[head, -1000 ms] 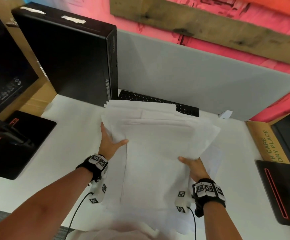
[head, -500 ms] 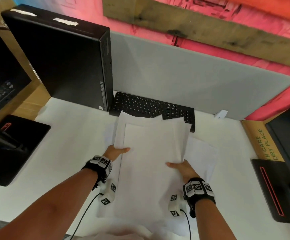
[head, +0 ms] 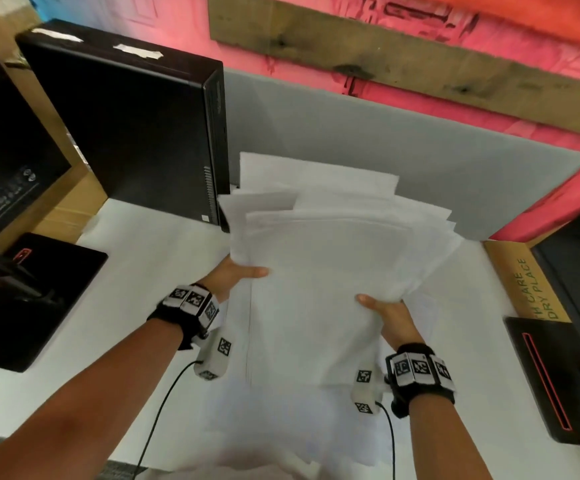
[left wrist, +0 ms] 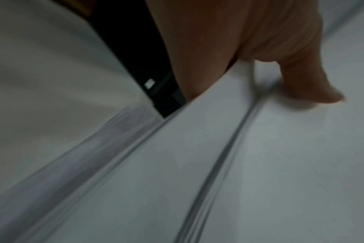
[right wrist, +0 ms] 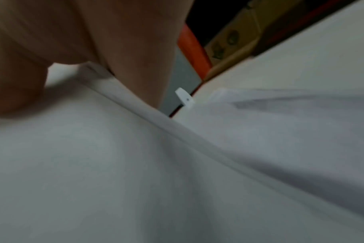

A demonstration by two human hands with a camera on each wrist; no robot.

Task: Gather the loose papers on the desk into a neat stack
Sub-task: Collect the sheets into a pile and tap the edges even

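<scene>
**Both hands hold a fanned sheaf of papers above the table**

The papers are lifted off the white table, just to the right of the black computer tower and in front of the grey partition. Their long axis runs away from the person toward the partition, and the far end is tilted up. The sheets are not squared: the far corners fan out at differing angles, widest on the side away from the tower.

The near end of the sheaf blurs into the bottom of the head view, so its edge cannot be made out. More white sheets lie on the table under the sheaf, to the right of the tower; their number cannot be told. Both wrist views are dim and smeared.

The left hand takes the sheaf's edge nearest the tower in a narrow grip, thumb on top and fingers hidden beneath. The right hand pinches the opposite edge likewise, thumb lying across the top sheet, fingers out of sight below.
</scene>
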